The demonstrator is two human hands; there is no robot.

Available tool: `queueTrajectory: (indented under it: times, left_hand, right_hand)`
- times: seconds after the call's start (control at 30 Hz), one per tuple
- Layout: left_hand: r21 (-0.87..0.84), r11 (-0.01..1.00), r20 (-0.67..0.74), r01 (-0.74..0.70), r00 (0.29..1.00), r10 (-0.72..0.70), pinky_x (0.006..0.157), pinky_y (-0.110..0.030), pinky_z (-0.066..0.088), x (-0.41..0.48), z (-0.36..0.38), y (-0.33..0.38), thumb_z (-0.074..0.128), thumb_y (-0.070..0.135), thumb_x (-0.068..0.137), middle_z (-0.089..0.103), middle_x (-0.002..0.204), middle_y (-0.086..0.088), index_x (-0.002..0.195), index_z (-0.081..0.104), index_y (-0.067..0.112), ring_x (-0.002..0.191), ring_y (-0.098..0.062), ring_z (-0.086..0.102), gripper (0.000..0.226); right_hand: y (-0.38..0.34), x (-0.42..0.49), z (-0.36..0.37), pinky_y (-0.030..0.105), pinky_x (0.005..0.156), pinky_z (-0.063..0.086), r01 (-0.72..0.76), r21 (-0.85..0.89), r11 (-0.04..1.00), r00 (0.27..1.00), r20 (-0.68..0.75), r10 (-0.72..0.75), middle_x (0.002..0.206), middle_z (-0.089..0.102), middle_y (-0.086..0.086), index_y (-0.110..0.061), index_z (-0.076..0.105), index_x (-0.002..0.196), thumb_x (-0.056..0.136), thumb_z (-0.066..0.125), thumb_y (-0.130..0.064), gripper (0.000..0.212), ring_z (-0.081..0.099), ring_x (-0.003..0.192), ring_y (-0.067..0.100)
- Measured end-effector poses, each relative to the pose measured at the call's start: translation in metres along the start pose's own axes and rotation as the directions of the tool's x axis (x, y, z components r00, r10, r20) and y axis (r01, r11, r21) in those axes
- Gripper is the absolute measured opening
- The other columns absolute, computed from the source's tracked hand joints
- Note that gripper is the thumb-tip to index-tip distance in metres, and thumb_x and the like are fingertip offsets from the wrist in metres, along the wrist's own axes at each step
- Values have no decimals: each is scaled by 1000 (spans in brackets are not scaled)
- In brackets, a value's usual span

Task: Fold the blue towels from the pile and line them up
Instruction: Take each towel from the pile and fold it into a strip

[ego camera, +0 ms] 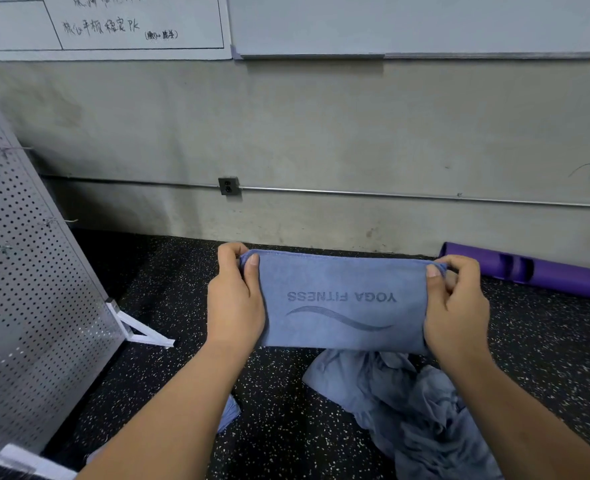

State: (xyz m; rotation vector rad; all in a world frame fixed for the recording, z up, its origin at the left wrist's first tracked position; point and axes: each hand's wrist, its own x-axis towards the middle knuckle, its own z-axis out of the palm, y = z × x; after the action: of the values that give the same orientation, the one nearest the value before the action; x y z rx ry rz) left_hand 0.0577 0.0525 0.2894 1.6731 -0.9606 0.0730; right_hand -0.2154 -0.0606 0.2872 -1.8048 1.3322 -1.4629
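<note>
The left hand [234,303] and the right hand [456,306] hold a blue towel [342,303] up in the air, a little below the middle of the frame. Each hand pinches one top corner, with the thumb on the near side and the other fingers curled behind the cloth. The towel is pulled flat between them. The words YOGA FITNESS show upside down on it, next to a wavy line. Just under the towel, in the lower right of the frame, a pile of blue towels [407,410] lies crumpled on the black speckled floor [286,427]. A small bit of blue cloth [229,417] peeks out from under the left arm. A rolled purple mat [546,275] lies by the wall [321,133] at the right edge. A grey board full of little holes [26,271] leans at the left side. A whiteboard [130,22] with writing hangs in the upper left.
</note>
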Motion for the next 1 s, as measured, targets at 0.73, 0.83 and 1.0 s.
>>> queueTrajectory:
  times: [0.73, 0.83, 1.0]
  left_hand:
    - [26, 987, 109, 159, 981, -161, 63, -31, 44, 1, 5, -14, 47, 42, 111, 64, 78, 1, 100, 52, 22, 72, -17, 61, 23]
    - [5, 982, 102, 190, 977, -190, 61, -23, 41, 4, 5, -19, 52, 41, 109, 65, 80, 4, 97, 56, 22, 75, -15, 61, 22]
    - [-101, 867, 280, 488, 850, -446, 72, -35, 50, 6, 9, -32, 69, 49, 100, 69, 102, 0, 106, 64, 23, 95, -22, 67, 27]
  right_hand:
    - [11, 4, 6, 36, 75, 37, -132, -107, 986, 982, 122, 145, 85, 65, -11, -25, 58, 108, 110, 49, -39, 17, 59, 80, 14]
    - [18, 8, 8, 37, 80, 45, -216, -33, 976, 970, 110, 218, 93, 68, -10, -26, 65, 111, 105, 60, -43, 19, 65, 89, 15]
    - [32, 13, 9, 40, 90, 57, -445, 122, 887, 871, 289, 397, 117, 68, -4, -27, 69, 125, 95, 75, -46, 36, 68, 101, 15]
